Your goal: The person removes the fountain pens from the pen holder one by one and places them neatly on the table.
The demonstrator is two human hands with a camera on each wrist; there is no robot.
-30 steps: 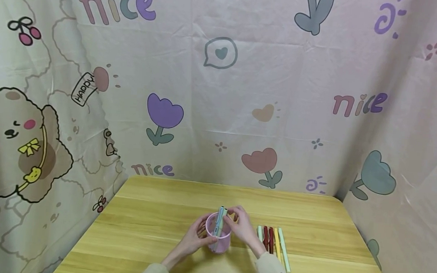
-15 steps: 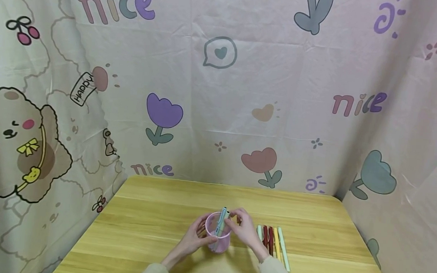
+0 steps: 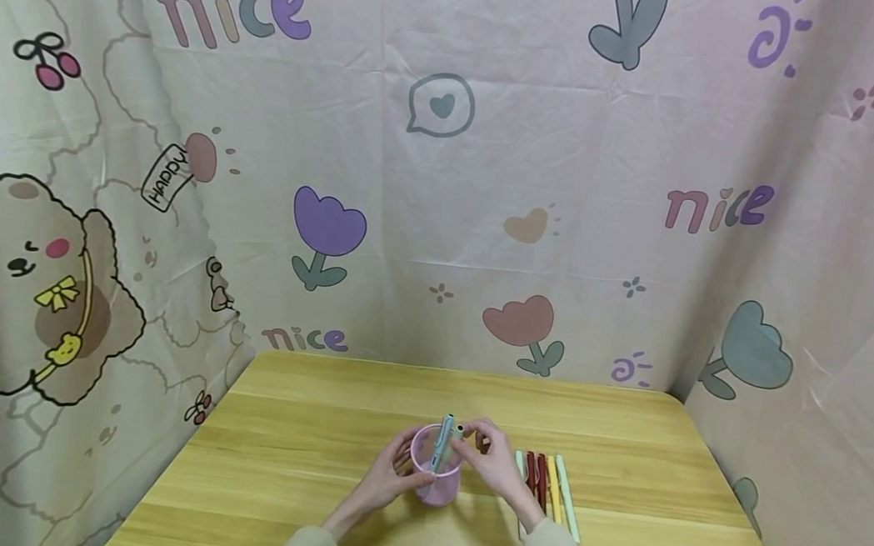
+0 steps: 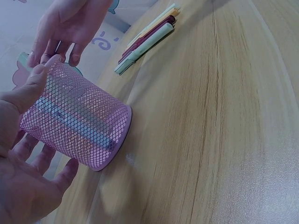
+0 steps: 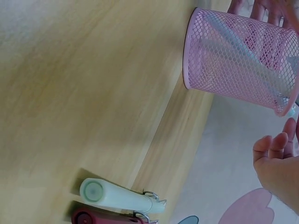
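My left hand (image 3: pixel 385 480) holds the pink mesh pen cup (image 4: pixel 74 112) from its left side, thumb near the rim and fingers curved round the wall. The cup stands upright on the wooden table. Inside, a light blue pen (image 3: pixel 442 443) leans with its top above the rim. Beside it a pale green pen (image 3: pixel 459 433) slants toward the cup's right rim. My right hand (image 3: pixel 496 464) is at that rim, its thumb and fingertips pinching the top of the green pen. The fingertips on the pen are partly hidden in both wrist views.
Right of the cup several pens lie side by side: a pale green pen (image 5: pixel 117 196), dark red pens (image 3: pixel 542 480), a yellow pen (image 3: pixel 555 489) and another light green pen (image 3: pixel 568 498). A patterned curtain (image 3: pixel 440 223) hangs behind the table (image 3: pixel 308 415).
My right hand has shifted slightly right and down, and the green pen's top has tipped with it toward the right rim. The blue pen leans a little more right. My left hand stays put.
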